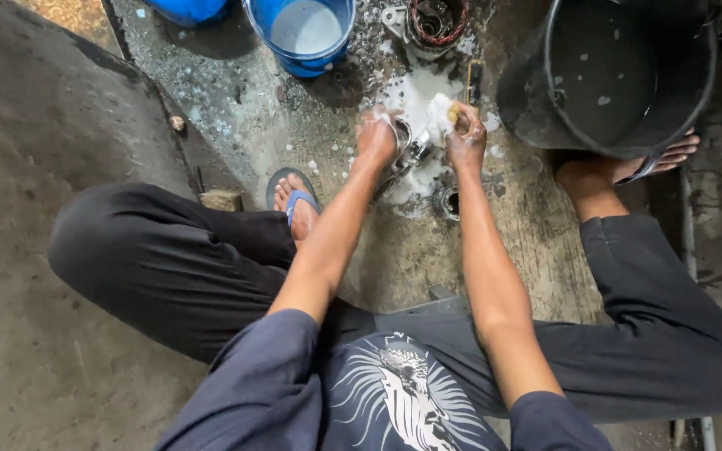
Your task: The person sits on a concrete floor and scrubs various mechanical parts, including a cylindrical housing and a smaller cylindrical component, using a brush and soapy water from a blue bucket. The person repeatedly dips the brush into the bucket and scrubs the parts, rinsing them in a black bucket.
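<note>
Near the upper middle of the frame, the left hand [376,138] clamps a soapy metal part [407,154] while the right hand [465,138] grips a sponge [440,113], best scrubbed in short, firm strokes, steadying the part against wet concrete floor [236,108].

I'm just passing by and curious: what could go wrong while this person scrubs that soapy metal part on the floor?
1. The metal part is covered in foam, so it might slip from the left hand.
2. The right hand scrubs with a sponge close to metal edges, which could nick the fingers.
3. Suds spread over the wet floor near the sandalled foot, so footing may be slippery.
</note>
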